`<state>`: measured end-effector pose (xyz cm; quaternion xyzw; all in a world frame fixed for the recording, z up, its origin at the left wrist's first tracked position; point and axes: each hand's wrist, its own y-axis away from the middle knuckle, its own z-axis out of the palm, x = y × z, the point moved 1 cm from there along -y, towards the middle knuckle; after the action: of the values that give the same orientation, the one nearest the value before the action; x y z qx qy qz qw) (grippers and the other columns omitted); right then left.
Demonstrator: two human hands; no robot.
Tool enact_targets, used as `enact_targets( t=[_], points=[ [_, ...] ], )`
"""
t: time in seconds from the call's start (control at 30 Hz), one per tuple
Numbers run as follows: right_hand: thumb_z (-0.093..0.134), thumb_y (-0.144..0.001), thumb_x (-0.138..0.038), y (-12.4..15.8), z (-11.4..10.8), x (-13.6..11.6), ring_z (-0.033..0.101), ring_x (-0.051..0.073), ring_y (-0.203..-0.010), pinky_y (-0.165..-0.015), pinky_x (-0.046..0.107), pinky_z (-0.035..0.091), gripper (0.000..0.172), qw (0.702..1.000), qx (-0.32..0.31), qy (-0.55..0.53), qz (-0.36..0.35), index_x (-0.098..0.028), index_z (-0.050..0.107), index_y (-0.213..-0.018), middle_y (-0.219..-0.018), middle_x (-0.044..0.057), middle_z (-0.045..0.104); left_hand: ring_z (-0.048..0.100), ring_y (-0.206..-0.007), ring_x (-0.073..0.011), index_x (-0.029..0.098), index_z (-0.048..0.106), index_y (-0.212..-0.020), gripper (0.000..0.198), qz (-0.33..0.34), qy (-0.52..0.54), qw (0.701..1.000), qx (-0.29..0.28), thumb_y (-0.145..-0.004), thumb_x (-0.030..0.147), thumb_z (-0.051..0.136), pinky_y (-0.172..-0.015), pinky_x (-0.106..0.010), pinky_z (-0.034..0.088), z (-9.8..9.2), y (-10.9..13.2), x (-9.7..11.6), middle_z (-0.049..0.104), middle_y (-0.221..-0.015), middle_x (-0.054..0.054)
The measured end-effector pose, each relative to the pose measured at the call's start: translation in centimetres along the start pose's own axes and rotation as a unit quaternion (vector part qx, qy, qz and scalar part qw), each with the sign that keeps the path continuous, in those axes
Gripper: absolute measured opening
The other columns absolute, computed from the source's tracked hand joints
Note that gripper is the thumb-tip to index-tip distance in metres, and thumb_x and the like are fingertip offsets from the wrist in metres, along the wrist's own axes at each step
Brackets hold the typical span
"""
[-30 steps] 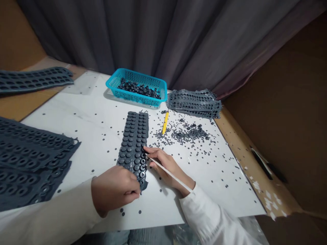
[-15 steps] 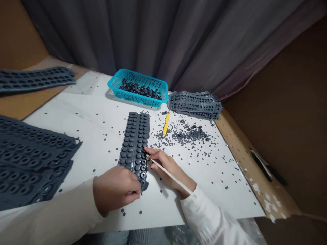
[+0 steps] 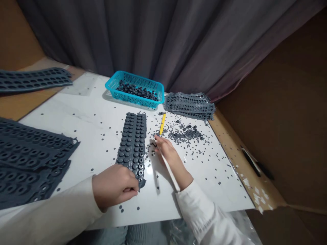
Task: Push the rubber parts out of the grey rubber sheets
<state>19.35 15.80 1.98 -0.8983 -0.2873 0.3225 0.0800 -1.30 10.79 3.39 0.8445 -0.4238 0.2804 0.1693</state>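
Observation:
A dark grey rubber sheet point(image 3: 132, 136) with rows of raised round studs lies lengthwise before me. Several studs along its near right side have open ring-shaped tops. My left hand point(image 3: 116, 186) is closed over the sheet's near left corner and grips it there; the fingertips are hidden. To the right of the sheet and apart from it, my right hand point(image 3: 170, 156) pinches a slim white stick-like tool point(image 3: 167, 166), which slants back along the hand towards the wrist. Many small dark discs point(image 3: 186, 134) lie scattered and heaped beyond this hand, near a yellow stick point(image 3: 162, 124).
A blue plastic basket point(image 3: 135, 98) with small dark pieces stands at the back. Right of it lie stacked perforated sheets point(image 3: 189, 105). More studded sheets point(image 3: 30, 146) lie at the left, another strip point(image 3: 33, 80) behind. A dark tool point(image 3: 250, 161) and white scraps point(image 3: 259, 197) lie on the right-hand cardboard.
My right hand has moved right and away from the rubber sheet, lifting the white tool off its right edge. The left hand stays at the near corner. The view has shifted slightly.

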Motion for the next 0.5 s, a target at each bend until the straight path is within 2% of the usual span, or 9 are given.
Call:
enact_targets(
  t=[0.07,0.13,0.2,0.27,0.33,0.37,0.4,0.5],
  points=[
    [0.043,-0.093,-0.030,0.2,-1.4,0.0,0.046,0.024,-0.124,-0.099,0.046,0.044,0.020,0.997,0.062,0.001,0.049,-0.020,0.052,-0.107,-0.132,0.012,0.050,0.060,-0.059,-0.0119,0.021,0.069,-0.072,0.015,0.007,0.003,1.000,0.004,-0.077,0.015,0.056,-0.053,-0.022,0.037,-0.1,0.0,0.0,0.067,-0.066,0.002],
    [0.044,-0.092,-0.033,0.4,-3.6,-0.3,0.038,0.027,-0.130,-0.102,0.051,0.037,0.020,0.988,0.121,0.022,0.098,-0.020,0.053,-0.104,-0.138,0.011,0.043,0.061,-0.060,-0.0120,0.021,0.069,-0.073,0.016,0.009,0.006,1.000,0.011,-0.077,0.015,0.054,-0.055,-0.021,0.038,-0.1,0.1,0.1,0.068,-0.068,0.002],
    [0.043,-0.092,-0.036,0.3,-6.0,-1.0,0.037,0.029,-0.129,-0.101,0.053,0.035,0.020,0.983,0.146,0.042,0.107,-0.020,0.053,-0.100,-0.138,0.012,0.041,0.063,-0.062,-0.0126,0.021,0.069,-0.073,0.017,0.012,0.004,1.000,0.018,-0.077,0.014,0.054,-0.057,-0.021,0.040,0.0,0.2,0.1,0.069,-0.070,0.002],
    [0.044,-0.092,-0.037,-0.4,-8.1,-1.6,0.047,0.028,-0.119,-0.095,0.047,0.041,0.020,0.988,0.119,0.036,0.095,-0.020,0.054,-0.097,-0.126,0.013,0.050,0.063,-0.063,-0.0133,0.021,0.069,-0.073,0.017,0.017,-0.004,1.000,0.025,-0.077,0.014,0.054,-0.057,-0.022,0.041,0.0,0.2,0.1,0.070,-0.071,0.002],
    [0.045,-0.092,-0.039,-1.8,-9.3,-1.9,0.058,0.023,-0.095,-0.081,0.040,0.047,0.022,0.993,0.076,0.006,0.093,-0.019,0.055,-0.094,-0.104,0.010,0.060,0.063,-0.063,-0.0139,0.021,0.068,-0.072,0.016,0.022,-0.012,0.999,0.034,-0.077,0.014,0.054,-0.057,-0.022,0.041,0.0,0.1,0.1,0.070,-0.071,0.002],
    [0.045,-0.092,-0.039,-2.6,-9.3,-1.8,0.059,0.020,-0.082,-0.073,0.036,0.049,0.023,0.994,0.051,-0.017,0.098,-0.019,0.056,-0.092,-0.090,0.008,0.062,0.063,-0.062,-0.0140,0.021,0.068,-0.072,0.016,0.024,-0.015,0.999,0.037,-0.076,0.014,0.055,-0.056,-0.022,0.041,0.1,0.1,0.1,0.070,-0.070,0.002],
    [0.045,-0.092,-0.040,-3.4,-9.0,-1.8,0.058,0.018,-0.073,-0.067,0.033,0.048,0.025,0.994,0.028,-0.044,0.097,-0.018,0.056,-0.091,-0.081,0.006,0.062,0.063,-0.062,-0.0140,0.021,0.068,-0.071,0.016,0.024,-0.018,0.999,0.039,-0.076,0.013,0.055,-0.056,-0.023,0.041,0.1,0.1,0.2,0.070,-0.070,0.002],
    [0.046,-0.091,-0.041,-5.0,-6.4,-1.4,0.058,0.015,-0.071,-0.063,0.030,0.048,0.025,0.987,-0.041,-0.135,0.072,-0.017,0.055,-0.088,-0.083,0.005,0.063,0.063,-0.061,-0.0143,0.021,0.068,-0.070,0.013,0.019,-0.031,0.998,0.043,-0.074,0.013,0.058,-0.054,-0.023,0.039,0.2,0.1,0.2,0.069,-0.069,0.002]
  ],
)
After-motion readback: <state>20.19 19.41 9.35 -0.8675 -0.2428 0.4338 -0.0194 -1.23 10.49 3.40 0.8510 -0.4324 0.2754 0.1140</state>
